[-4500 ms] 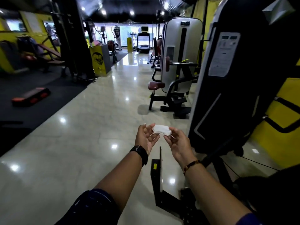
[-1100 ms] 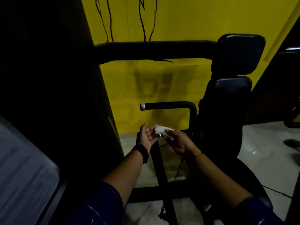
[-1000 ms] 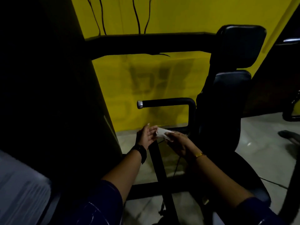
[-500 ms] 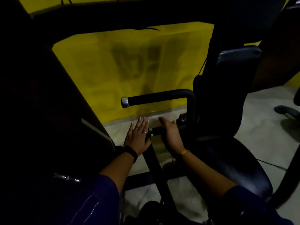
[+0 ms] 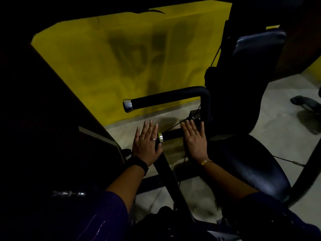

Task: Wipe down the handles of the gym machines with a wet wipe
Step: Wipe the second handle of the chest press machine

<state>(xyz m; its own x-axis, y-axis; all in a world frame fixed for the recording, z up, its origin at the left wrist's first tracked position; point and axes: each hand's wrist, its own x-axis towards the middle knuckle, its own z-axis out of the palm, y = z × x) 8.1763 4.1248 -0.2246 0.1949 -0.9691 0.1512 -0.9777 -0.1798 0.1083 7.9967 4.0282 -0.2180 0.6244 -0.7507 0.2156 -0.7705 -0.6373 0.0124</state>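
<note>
Lower handle [image 5: 172,135] beneath right hand's [image 5: 195,142] straight fingers [image 5: 187,126], cap [image 5: 160,137] beside left hand [image 5: 147,144]

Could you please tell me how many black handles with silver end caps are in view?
2. The upper handle sticks out leftward in front of the yellow wall; the lower handle spans from the left hand to the right hand. More may be hidden in the dark.

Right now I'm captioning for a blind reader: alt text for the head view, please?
Two flat hands meet at a gym machine's lower handle: the left hand beside its metal end cap, the right hand laid over the grip. No wipe shows. A second handle runs above, a black seat at right, a yellow wall behind.
</note>
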